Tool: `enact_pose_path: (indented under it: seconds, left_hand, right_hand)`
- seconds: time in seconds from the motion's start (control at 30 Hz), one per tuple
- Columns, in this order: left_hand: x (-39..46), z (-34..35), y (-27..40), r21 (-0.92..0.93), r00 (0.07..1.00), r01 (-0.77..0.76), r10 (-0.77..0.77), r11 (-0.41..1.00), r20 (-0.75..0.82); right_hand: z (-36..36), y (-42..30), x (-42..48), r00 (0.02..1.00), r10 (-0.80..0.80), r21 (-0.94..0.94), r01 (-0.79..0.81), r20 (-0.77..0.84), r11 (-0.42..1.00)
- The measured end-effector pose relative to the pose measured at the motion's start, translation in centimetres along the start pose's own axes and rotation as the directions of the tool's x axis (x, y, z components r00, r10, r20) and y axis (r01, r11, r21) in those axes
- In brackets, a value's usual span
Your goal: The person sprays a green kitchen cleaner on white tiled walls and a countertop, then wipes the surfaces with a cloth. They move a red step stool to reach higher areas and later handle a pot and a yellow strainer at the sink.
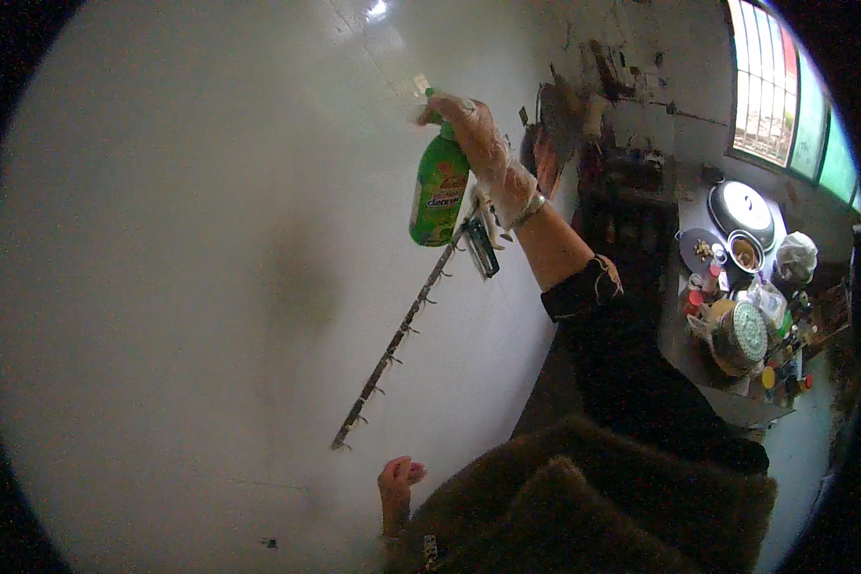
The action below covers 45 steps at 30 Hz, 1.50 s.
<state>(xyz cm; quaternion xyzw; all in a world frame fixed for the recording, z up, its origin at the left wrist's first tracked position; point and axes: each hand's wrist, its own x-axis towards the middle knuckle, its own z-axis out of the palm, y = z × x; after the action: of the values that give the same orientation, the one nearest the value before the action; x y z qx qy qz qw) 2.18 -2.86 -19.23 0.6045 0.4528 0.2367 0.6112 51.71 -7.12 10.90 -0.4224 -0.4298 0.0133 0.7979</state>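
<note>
In my right hand [477, 136], which wears a clear plastic glove, is a green spray bottle [439, 190] of cleaner, gripped at its trigger head. The bottle is held before a pale wall [186, 179], and its label bears writing. Just below it, a dark rail with hooks [394, 344] runs slantwise in the view along the wall. A dark flat object [482, 247] hangs at the rail's upper end. Lower down, my left hand [400, 475] is near my body with its fingers curled. Whether it holds anything is unclear. A brownish smudge [301, 280] marks the wall.
On the right, a table [671, 316] bears a large lidded pan [741, 214], a round pot [746, 251], a perforated green lid [750, 328], plastic bags and several jars. A barred window [764, 86] is beyond. Dark items hang along the far wall [696, 143].
</note>
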Motion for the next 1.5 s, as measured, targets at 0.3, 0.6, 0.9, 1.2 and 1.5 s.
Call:
enact_pose_path:
  seconds: [0.3,0.6,0.9,1.2,1.5]
  left_hand:
    - [-2.7,0.5,-0.4,0.457,0.873,-0.474,0.470,0.753,0.132]
    - [-2.6,0.3,-0.6,0.125,0.993,-0.107,0.112,0.986,-0.033]
    - [2.7,-3.4,-7.3,-0.102,0.988,0.154,-0.150,0.983,0.044]
    - [4.8,-5.0,-10.2,0.673,0.665,-0.628,0.719,0.391,0.202]
    - [3.7,-2.6,-7.3,0.745,0.572,-0.620,0.792,0.247,0.214]
  right_hand:
    - [-1.3,2.0,3.0,0.944,0.146,0.128,-0.112,-0.296,0.985]
    - [-3.9,-1.4,5.4,0.981,-0.072,-0.055,0.063,-0.180,0.997]
    - [-3.0,-6.8,11.2,0.943,-0.114,-0.021,0.113,-0.311,0.993]
    - [-1.6,-13.7,16.5,0.914,-0.355,-0.135,0.333,-0.196,0.933]
    - [-2.5,-16.3,21.6,0.884,-0.319,-0.279,0.229,-0.341,0.932]
